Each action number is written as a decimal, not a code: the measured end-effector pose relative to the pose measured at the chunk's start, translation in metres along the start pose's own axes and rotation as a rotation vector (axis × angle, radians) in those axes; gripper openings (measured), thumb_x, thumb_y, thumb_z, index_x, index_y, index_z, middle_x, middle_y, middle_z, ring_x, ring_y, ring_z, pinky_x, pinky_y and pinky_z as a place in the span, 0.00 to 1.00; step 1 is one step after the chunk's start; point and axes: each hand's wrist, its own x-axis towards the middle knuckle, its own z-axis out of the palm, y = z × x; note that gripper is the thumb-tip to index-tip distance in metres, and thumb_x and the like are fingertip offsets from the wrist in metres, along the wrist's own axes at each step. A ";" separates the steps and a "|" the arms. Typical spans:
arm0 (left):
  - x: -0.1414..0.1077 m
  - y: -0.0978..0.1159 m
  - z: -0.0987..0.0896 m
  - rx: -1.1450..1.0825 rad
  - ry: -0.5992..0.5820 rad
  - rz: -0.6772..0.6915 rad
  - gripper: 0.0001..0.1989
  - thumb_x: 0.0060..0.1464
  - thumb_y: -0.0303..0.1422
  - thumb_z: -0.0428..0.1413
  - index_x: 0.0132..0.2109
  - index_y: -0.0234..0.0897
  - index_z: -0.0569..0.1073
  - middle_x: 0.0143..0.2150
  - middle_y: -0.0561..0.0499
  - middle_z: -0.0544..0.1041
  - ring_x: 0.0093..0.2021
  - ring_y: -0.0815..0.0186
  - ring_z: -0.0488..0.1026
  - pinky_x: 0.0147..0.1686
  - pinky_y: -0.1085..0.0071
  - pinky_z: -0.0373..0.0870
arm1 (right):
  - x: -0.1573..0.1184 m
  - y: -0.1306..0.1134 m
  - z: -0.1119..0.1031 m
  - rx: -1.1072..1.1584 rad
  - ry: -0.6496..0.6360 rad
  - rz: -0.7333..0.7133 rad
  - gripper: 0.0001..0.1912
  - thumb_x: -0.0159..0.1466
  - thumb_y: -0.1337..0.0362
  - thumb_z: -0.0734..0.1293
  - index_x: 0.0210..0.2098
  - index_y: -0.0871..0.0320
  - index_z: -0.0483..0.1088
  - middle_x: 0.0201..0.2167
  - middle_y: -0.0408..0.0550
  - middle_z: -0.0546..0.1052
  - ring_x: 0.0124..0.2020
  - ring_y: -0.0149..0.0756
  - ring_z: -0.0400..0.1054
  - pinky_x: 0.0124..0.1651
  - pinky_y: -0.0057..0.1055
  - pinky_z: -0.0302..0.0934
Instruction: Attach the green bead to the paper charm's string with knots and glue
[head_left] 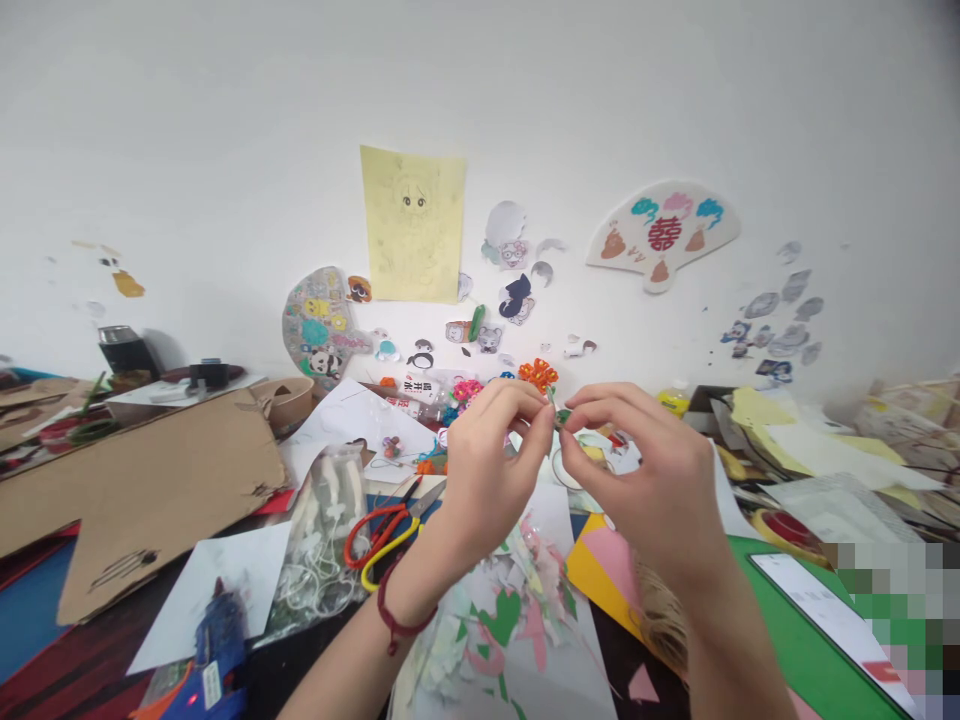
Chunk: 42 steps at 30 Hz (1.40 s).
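Above a cluttered craft table, left hand and right hand pinch a small green piece.
Both clench it tightly, mid-air over pink and green paper scraps; orange-and-yellow-handled scissors lie left, orange coiled flower just beyond.
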 end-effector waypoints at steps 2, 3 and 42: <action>0.000 0.000 -0.001 -0.009 -0.009 -0.001 0.07 0.62 0.23 0.56 0.34 0.34 0.72 0.35 0.47 0.76 0.37 0.68 0.73 0.35 0.74 0.72 | 0.000 0.001 -0.001 0.078 -0.042 0.047 0.06 0.61 0.73 0.67 0.30 0.57 0.69 0.36 0.45 0.77 0.38 0.32 0.71 0.40 0.30 0.64; 0.000 0.000 -0.001 -0.012 -0.018 0.004 0.07 0.63 0.23 0.56 0.34 0.34 0.72 0.36 0.47 0.77 0.38 0.68 0.74 0.35 0.74 0.72 | 0.000 0.002 -0.002 0.143 -0.072 0.091 0.06 0.61 0.72 0.67 0.30 0.56 0.69 0.36 0.45 0.77 0.38 0.32 0.71 0.41 0.30 0.65; 0.009 0.005 -0.020 0.021 -0.218 0.166 0.05 0.66 0.27 0.54 0.39 0.36 0.71 0.39 0.48 0.76 0.40 0.66 0.73 0.40 0.68 0.71 | 0.000 0.027 -0.021 0.501 -0.127 0.296 0.02 0.61 0.63 0.74 0.33 0.52 0.78 0.28 0.43 0.78 0.29 0.33 0.72 0.27 0.28 0.66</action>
